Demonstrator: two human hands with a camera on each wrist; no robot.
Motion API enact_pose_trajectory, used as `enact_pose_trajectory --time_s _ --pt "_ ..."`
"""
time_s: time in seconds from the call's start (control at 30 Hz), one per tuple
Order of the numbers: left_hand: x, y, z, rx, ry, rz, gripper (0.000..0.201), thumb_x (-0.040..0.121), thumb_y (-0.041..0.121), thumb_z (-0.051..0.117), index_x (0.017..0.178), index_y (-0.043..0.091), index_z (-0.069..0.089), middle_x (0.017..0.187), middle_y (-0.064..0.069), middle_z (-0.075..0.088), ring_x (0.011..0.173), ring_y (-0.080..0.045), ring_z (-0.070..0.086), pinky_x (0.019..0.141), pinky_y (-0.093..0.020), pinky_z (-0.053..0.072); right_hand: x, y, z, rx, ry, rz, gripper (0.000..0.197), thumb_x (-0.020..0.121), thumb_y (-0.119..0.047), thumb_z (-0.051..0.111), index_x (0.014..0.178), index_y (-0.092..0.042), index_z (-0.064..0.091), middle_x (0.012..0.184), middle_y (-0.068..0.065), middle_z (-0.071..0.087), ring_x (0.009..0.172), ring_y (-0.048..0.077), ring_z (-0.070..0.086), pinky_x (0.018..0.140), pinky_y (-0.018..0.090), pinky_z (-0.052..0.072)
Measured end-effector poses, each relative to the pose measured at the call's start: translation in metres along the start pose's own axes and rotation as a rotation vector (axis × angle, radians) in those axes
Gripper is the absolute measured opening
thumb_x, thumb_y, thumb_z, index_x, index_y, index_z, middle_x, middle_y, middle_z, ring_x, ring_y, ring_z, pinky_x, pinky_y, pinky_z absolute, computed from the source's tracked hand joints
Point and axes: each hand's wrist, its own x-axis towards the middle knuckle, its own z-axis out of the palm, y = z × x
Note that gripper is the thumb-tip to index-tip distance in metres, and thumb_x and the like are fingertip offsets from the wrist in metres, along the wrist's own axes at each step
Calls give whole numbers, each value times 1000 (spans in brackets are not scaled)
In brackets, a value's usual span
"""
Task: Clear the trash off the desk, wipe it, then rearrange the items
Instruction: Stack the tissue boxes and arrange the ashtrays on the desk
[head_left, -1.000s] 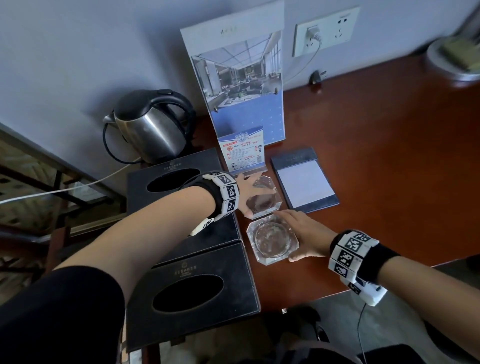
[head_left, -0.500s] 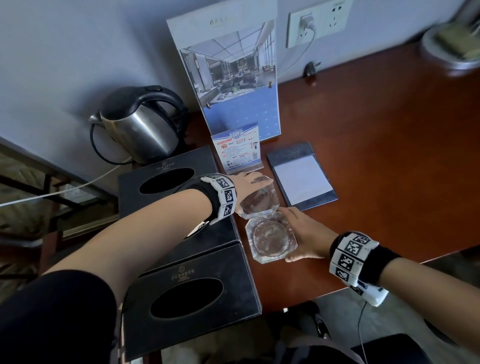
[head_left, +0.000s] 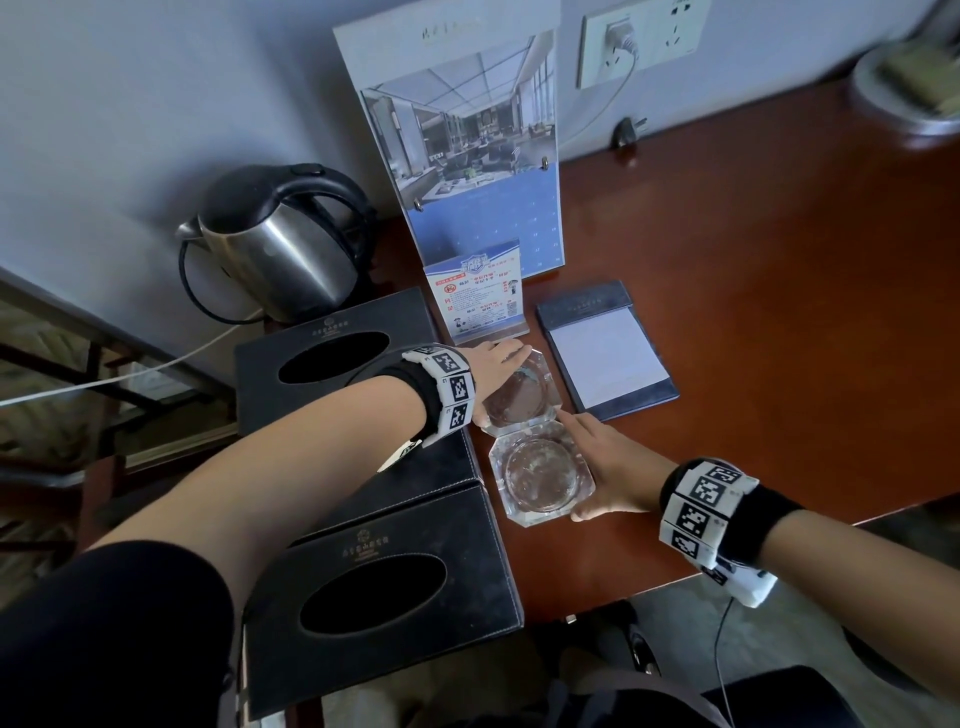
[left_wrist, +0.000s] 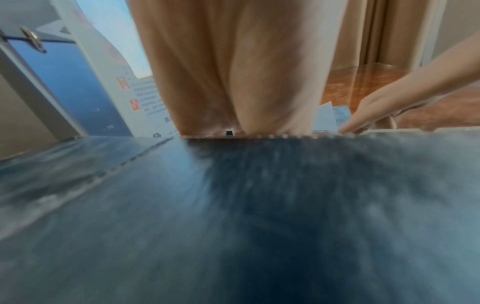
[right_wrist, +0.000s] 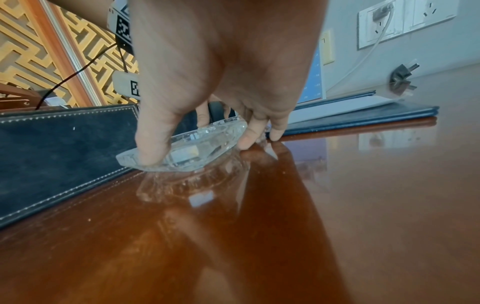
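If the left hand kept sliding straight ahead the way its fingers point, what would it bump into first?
Probably the clear acrylic sign stand: the left hand, gripping the far octagonal glass ashtray, points toward its base, seemingly just ahead, though depth is unclear.

— What do I have on the desk (head_left: 727, 312)?

— I see two clear octagonal glass ashtrays, both upright and touching edge to edge on the glossy reddish-brown wood. The far ashtray (head_left: 522, 391) sits just beside the acrylic sign stand. The near ashtray (head_left: 543, 474) sits just beside the black tissue boxes, close to the front edge.
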Motion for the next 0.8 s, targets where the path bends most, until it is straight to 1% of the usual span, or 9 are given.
enact_pose_trajectory --time_s 0.17,0.3,0.37,0.43,0.5,0.57,0.6,0.7,0.8 --pt "-2 1 0 -31 5 -1 118 76 31 77 150 8 -11 159 -9 -4 143 -30 15 110 -37 27 0 0 1 18 -10 -2 123 60 -32 87 150 -20 5 145 -1 26 133 16 33 110 30 34" --pt "-6 0 -6 -74 -15 -15 120 75 26 79 150 10 -14 159 -9 -4 145 -29 12 110 -38 26 -2 -2 -3 48 -50 1 122 61 -35 86 150 -21 4 146 -2 22 132 15 33 108 28 35" --pt "-9 -1 -10 -63 1 -5 116 78 24 76 150 11 -14 160 -8 -4 145 -27 11 109 -38 29 -6 -8 -8 71 -74 20 116 68 -38 81 150 -19 1 149 -4 16 132 16 35 104 24 36" --pt "-13 -2 -15 -53 54 3 103 85 22 68 151 11 -10 160 -6 0 144 -25 17 103 -36 35 -8 -14 -15 74 -57 58 100 80 -41 69 151 -18 2 151 -4 14 125 16 42 98 22 40" --pt "-20 -5 -21 -72 113 20 86 91 21 60 152 13 0 158 -6 11 139 -25 27 100 -37 39 -5 -18 -22 54 48 71 72 91 -37 57 149 -16 19 147 0 26 111 13 50 92 22 41" --pt "-31 -10 -31 -95 153 38 68 95 23 52 151 15 14 152 -7 27 134 -26 35 102 -39 38 2 -21 -33 47 197 70 45 96 -27 50 138 -13 41 136 4 42 104 15 53 89 21 38" --pt "-38 -13 -36 -107 168 37 61 96 24 48 150 16 21 148 -8 34 132 -26 37 102 -38 37 5 -22 -39 48 255 69 37 96 -22 50 132 -12 49 131 5 47 100 16 54 87 20 37" --pt "-64 -23 -50 -164 203 10 45 98 24 44 142 16 38 140 -6 46 125 -24 45 95 -30 36 17 -35 -60 12 337 41 29 94 -14 50 121 -10 58 120 7 57 84 12 48 79 20 36" --pt "-88 -34 -53 -236 271 -49 36 98 22 41 133 17 49 130 -2 56 115 -20 51 81 -22 33 28 -58 -79 9 382 9 25 92 -12 50 114 -10 63 112 6 65 85 16 54 80 25 41"
